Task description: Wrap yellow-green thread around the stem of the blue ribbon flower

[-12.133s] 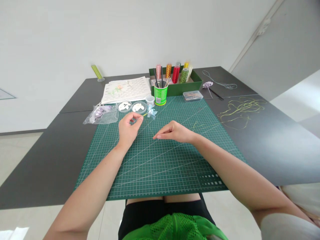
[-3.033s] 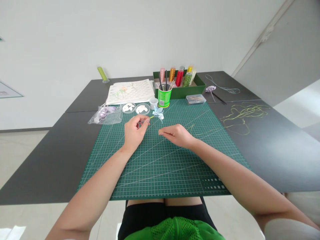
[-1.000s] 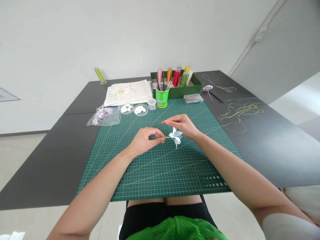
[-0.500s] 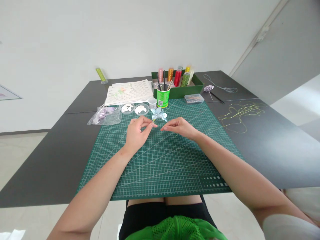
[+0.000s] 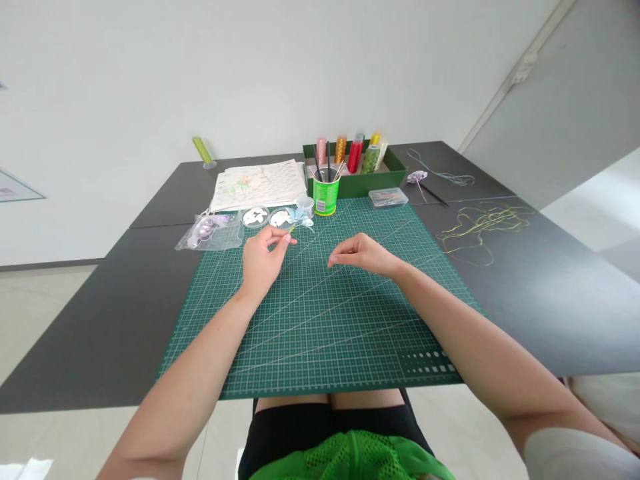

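Note:
Between thumb and fingers, my left hand (image 5: 265, 257) pinches the short green stem of a pale blue artificial flower (image 5: 301, 217). The bloom points away from me and partly covers a round dish of white pieces (image 5: 281, 218). To the right, my right hand (image 5: 363, 255) hovers over the green cutting mat (image 5: 320, 320), fingertips pressed together. Whatever it pinches, perhaps a fine thread, is too thin to make out. A gap separates the two hands.
Beyond the hands stand a green can (image 5: 326, 199) of brushes and sticks and a green box (image 5: 400, 175) of thread spools. Printed sheets (image 5: 260, 187) and a plastic bag (image 5: 210, 232) lie left. A clear case (image 5: 389, 197) and loose yellow-green thread (image 5: 480, 227) lie right.
My left hand has moved left with the flower, which now overlaps the white dish. My right hand has shifted slightly right, so the gap between the hands is wider.

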{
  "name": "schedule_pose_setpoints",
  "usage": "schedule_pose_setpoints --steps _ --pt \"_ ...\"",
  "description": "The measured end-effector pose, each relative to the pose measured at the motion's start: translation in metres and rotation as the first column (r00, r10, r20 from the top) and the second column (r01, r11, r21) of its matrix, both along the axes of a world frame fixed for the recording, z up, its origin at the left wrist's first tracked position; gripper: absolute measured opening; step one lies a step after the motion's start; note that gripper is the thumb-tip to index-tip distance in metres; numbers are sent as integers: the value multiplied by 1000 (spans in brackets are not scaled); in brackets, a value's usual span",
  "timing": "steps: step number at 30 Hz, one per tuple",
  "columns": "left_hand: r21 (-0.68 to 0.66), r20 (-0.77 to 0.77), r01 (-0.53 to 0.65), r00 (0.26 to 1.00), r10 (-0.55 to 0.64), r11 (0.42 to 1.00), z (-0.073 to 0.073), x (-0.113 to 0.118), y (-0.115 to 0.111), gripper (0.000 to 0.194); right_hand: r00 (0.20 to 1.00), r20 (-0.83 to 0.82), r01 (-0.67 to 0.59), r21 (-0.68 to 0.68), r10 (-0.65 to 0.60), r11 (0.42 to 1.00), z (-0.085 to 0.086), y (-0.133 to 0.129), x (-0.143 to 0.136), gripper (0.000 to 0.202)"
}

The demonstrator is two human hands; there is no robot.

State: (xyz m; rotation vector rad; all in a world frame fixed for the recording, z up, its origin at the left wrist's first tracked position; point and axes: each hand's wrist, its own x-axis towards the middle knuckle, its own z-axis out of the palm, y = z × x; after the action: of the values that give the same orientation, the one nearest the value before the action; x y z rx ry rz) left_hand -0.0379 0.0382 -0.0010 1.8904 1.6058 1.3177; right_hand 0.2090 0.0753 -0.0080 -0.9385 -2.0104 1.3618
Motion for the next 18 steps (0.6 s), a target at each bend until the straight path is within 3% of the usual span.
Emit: schedule_pose_setpoints --steps 11,18 --pt "-158 -51 93 993 -102 983 -2 2 3 10 990 -134 -61 -91 49 994 19 -13 -3 22" --pt "-234 -164 203 956 -244 951 0 12 -5 14 958 -282 0 -168 -48 986 22 -17 -3 25"
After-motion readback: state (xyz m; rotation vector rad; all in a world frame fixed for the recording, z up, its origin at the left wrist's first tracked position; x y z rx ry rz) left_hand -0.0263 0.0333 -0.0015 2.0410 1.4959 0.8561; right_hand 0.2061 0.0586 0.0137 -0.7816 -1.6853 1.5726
